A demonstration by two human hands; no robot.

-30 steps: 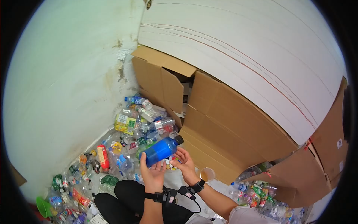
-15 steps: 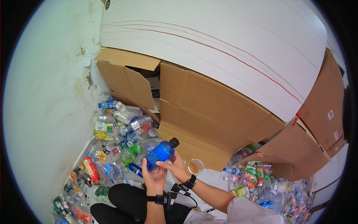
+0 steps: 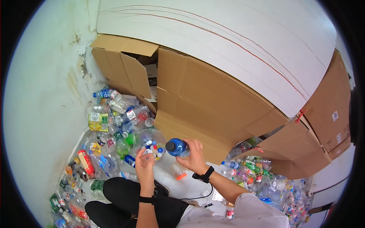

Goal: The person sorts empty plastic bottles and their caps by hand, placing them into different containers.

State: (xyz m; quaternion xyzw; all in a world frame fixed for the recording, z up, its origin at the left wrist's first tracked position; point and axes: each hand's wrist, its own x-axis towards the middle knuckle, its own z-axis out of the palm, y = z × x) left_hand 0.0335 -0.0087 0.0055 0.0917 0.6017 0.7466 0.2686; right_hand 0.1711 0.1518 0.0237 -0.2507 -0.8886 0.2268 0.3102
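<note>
In the head view, my right hand (image 3: 195, 159) grips a blue plastic bottle (image 3: 183, 149), its black cap (image 3: 171, 146) tilted toward the camera. My left hand (image 3: 145, 164) is raised to the left of it, apart from the bottle, with fingers loosely curled and nothing visible between them. Just beyond the left fingertips stands a clear round tub (image 3: 162, 135) holding several bottle caps (image 3: 152, 146) in white, blue and red. Below the bottle is a clear plastic cup (image 3: 177, 169) with an orange-red end.
Piled plastic bottles (image 3: 133, 114) lie along the white wall (image 3: 49, 106) at left. Another bottle heap (image 3: 283, 186) is at right. Cardboard sheets (image 3: 201, 102) stand ahead under a white panel (image 3: 220, 41). My bent knees (image 3: 118, 190) are near the left heap.
My left hand has let go of the blue bottle and moved left. The right hand now holds the bottle alone, turned cap toward the camera. The tub's caps have come into view.
</note>
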